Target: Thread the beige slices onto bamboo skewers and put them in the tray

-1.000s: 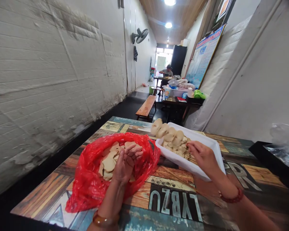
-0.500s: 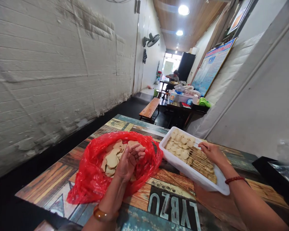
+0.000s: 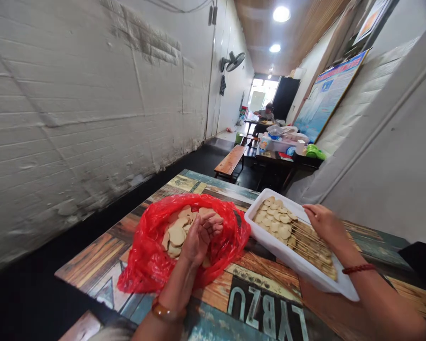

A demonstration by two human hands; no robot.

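Observation:
My left hand is palm up, fingers loosely spread and slightly curled, over a crumpled red plastic bag. Pale flat slices of food lie heaped inside the bag, partly hidden by that hand. To the right stands a long white tray. Skewered slices fill it in overlapping rows, with thin wooden sticks pointing to the near right. My right hand is at the tray's far right rim, its bent fingers closed on the edge; the fingertips are partly hidden.
Loose thin sticks lie on the patterned table between bag and tray. Beyond it are a wooden bench, a cluttered side table and a seated person. A black container sits at the right edge.
My right hand has let go of a skewer, now lying flat with the others, and moved to the tray's rim. My left hand stays over the bag. The view has swung slightly left.

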